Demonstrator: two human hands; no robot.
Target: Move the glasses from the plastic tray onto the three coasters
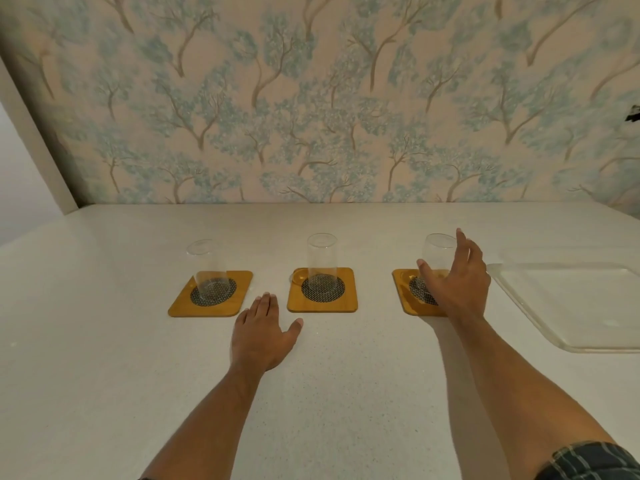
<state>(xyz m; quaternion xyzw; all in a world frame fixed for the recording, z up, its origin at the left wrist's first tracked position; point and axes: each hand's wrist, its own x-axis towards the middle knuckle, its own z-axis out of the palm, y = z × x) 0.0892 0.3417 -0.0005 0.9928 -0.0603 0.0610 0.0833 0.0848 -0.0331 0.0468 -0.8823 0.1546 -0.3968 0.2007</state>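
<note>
Sleeve: a dark plaid cuff (588,460) shows at the bottom right corner, on the right arm.
Left hand: the left hand (262,332) lies palm down on the white counter (104,358), fingers together and thumb spread, holding nothing; it sits between the left and middle coasters, just in front of them.
Right hand: the right hand (453,282) is at the right glass (437,258), thumb on the near side and fingers spread loosely around the right side. Whether it grips the glass or has let go, I cannot tell.
Tray: the clear plastic tray (568,306) lies right of the coasters, with no glasses in it.
Coasters: three amber squares with dark mesh centres, in a row, left (211,294), middle (322,289), right (410,292).
Glasses: one clear glass stands upright on each coaster; left glass (207,268), middle glass (322,261).
Wall: wallpaper (311,98) with blue-green trees behind the counter.
</note>
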